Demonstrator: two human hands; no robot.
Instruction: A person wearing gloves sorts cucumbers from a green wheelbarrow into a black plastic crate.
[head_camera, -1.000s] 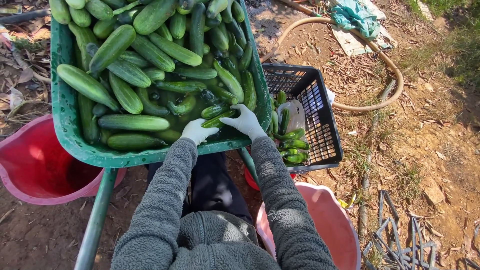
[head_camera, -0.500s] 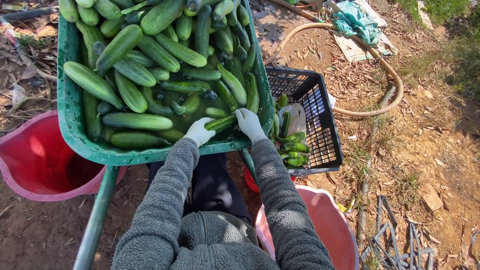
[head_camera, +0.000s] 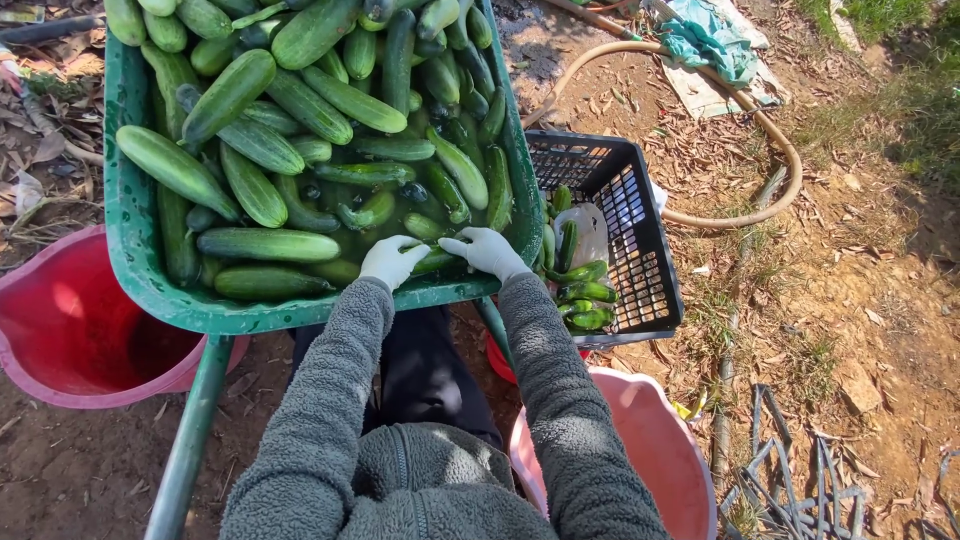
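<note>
A green wheelbarrow tub (head_camera: 125, 250) in front of me holds several cucumbers lying in murky water. Both my hands wear white gloves. My left hand (head_camera: 390, 260) and my right hand (head_camera: 485, 250) grip the two ends of one small cucumber (head_camera: 435, 262) just above the water at the tub's near right corner. A large cucumber (head_camera: 268, 244) lies to the left of my left hand.
A black slatted crate (head_camera: 640, 240) with several small cucumbers stands right of the tub. A red basin (head_camera: 70, 340) sits at the left, a pink basin (head_camera: 650, 450) at the lower right. A tan hose (head_camera: 770, 130) loops over leaf-strewn dirt beyond.
My hands have closed in on the small cucumber's two ends and shifted it slightly nearer the tub's front rim. My right hand moved a little left.
</note>
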